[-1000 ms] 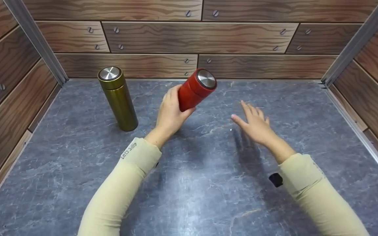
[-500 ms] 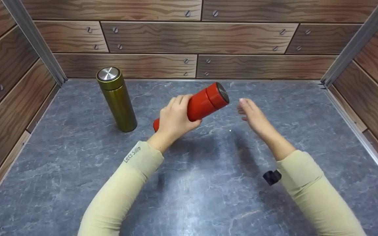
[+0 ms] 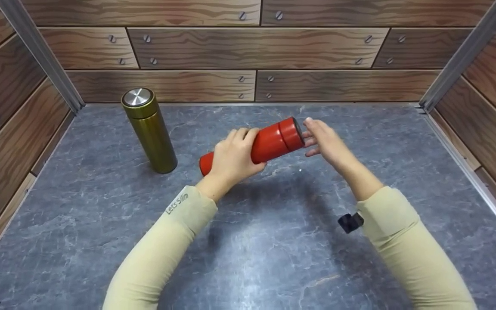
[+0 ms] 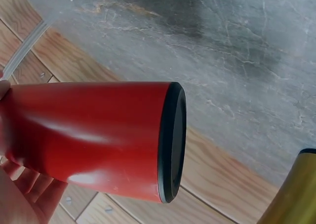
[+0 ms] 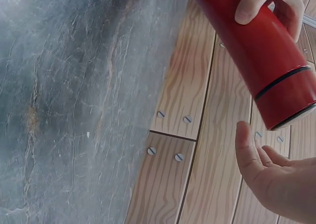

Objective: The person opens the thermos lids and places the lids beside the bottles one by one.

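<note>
My left hand (image 3: 234, 156) grips a red thermos flask (image 3: 273, 141) around its body, above the table. The flask lies tilted, its lid end up and to the right; its dark base shows in the left wrist view, with the flask's red wall (image 4: 98, 135) filling much of that view. Just off the lid is my right hand (image 3: 330, 144), fingers loosely extended and thumb raised. In the right wrist view a gap shows between this hand (image 5: 276, 179) and the lid (image 5: 289, 98). A gold-green thermos flask (image 3: 151, 133) with a silver-topped lid stands upright to the left.
The grey marbled tabletop (image 3: 248, 241) lies beneath both hands. Wood-patterned panels (image 3: 213, 47) enclose the back and sides, with metal corner posts (image 3: 37, 51) at the joins. A small black device (image 3: 351, 222) sits at the right sleeve's cuff.
The red flask has tipped from steeply leaning to nearly level, its lid swinging right and down. My right hand has turned from palm-down and spread to facing the lid, and come closer.
</note>
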`<state>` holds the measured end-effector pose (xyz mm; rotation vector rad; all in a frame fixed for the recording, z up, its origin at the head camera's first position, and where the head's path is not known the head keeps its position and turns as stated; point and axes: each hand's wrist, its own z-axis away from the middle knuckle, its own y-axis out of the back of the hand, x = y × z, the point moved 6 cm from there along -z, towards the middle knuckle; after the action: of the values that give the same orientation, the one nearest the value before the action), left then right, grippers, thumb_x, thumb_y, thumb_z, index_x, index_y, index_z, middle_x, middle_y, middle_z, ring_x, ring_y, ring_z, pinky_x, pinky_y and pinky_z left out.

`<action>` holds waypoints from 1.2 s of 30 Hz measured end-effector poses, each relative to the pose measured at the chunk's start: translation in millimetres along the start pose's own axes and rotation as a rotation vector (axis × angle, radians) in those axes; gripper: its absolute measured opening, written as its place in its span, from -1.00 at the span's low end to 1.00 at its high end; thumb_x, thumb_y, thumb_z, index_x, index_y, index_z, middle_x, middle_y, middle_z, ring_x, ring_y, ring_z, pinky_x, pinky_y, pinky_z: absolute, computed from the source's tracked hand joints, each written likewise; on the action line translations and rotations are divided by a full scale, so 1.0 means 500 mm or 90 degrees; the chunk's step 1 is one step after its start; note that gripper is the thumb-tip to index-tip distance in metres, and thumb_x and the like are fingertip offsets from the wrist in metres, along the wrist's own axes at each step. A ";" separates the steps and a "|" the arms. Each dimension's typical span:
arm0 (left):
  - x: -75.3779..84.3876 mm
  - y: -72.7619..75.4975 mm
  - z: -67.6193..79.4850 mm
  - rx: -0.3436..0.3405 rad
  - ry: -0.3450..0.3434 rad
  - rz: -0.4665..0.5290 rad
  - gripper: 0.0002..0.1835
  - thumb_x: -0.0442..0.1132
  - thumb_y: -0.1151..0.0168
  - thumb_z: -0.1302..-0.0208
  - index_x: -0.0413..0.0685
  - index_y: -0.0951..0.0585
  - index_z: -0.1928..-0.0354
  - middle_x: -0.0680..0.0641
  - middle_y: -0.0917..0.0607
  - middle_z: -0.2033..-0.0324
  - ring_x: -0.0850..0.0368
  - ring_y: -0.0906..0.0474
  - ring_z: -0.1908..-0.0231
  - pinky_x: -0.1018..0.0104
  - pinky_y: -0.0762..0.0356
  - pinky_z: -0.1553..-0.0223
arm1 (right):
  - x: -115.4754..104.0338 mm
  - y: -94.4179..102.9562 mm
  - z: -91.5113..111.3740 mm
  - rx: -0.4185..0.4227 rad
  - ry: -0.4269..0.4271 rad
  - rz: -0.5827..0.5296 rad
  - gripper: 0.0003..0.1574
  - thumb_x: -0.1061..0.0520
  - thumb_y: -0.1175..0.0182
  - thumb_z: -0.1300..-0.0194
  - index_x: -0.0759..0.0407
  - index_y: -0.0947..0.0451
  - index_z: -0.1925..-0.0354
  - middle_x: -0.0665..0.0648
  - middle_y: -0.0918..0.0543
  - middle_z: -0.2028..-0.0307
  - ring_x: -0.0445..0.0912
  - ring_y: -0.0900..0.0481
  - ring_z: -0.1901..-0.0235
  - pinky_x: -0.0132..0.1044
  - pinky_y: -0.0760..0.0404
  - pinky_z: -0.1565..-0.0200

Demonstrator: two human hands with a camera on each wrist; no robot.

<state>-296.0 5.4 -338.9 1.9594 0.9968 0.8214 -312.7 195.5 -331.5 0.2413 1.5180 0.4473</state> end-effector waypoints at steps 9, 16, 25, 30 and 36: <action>0.003 -0.008 0.001 -0.019 -0.021 -0.004 -0.30 0.06 -0.40 0.15 0.01 -0.47 -0.11 -0.05 -0.62 0.10 0.03 -0.53 0.15 0.08 -0.62 0.30 | -0.004 -0.009 -0.001 -0.006 0.002 0.003 -0.26 -0.16 0.26 -0.43 0.44 -0.24 -0.21 0.35 -0.44 0.07 -0.24 -0.45 0.42 -0.46 -0.56 0.48; 0.000 -0.015 0.009 -0.035 -0.016 -0.007 -0.30 0.06 -0.41 0.15 0.02 -0.46 -0.11 -0.06 -0.61 0.11 0.03 -0.53 0.14 0.09 -0.61 0.28 | 0.005 -0.020 -0.003 -0.031 -0.002 0.015 -0.30 -0.13 0.23 -0.43 0.45 -0.30 -0.16 0.25 -0.49 0.15 -0.26 -0.48 0.46 -0.44 -0.56 0.48; -0.002 -0.012 0.012 -0.039 -0.010 -0.003 -0.28 0.06 -0.42 0.16 0.01 -0.46 -0.13 -0.06 -0.61 0.09 0.03 -0.52 0.12 0.07 -0.60 0.27 | -0.001 -0.024 -0.002 -0.044 -0.018 0.042 -0.24 -0.20 0.08 -0.37 0.40 -0.29 -0.22 0.27 -0.50 0.10 -0.21 -0.51 0.41 -0.43 -0.57 0.45; 0.000 -0.012 0.017 -0.046 -0.017 -0.006 -0.29 0.05 -0.41 0.15 0.00 -0.46 -0.12 -0.06 -0.61 0.09 0.02 -0.53 0.12 0.07 -0.61 0.28 | 0.003 -0.025 0.002 -0.050 -0.030 0.051 -0.25 -0.18 0.01 -0.34 0.38 -0.29 -0.21 0.33 -0.48 -0.01 -0.17 -0.49 0.38 -0.44 -0.56 0.44; 0.001 -0.010 0.016 -0.065 -0.022 -0.015 -0.30 0.07 -0.40 0.14 -0.02 -0.47 -0.11 -0.06 -0.63 0.09 0.02 -0.54 0.14 0.07 -0.62 0.27 | 0.001 -0.025 0.002 -0.052 -0.028 0.058 -0.25 -0.18 -0.01 -0.32 0.42 -0.31 -0.17 0.34 -0.49 0.03 -0.20 -0.48 0.44 -0.44 -0.55 0.43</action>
<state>-291.3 5.2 -347.1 1.8657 0.9376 0.8065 -309.9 184.5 -337.5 0.2555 1.4462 0.5722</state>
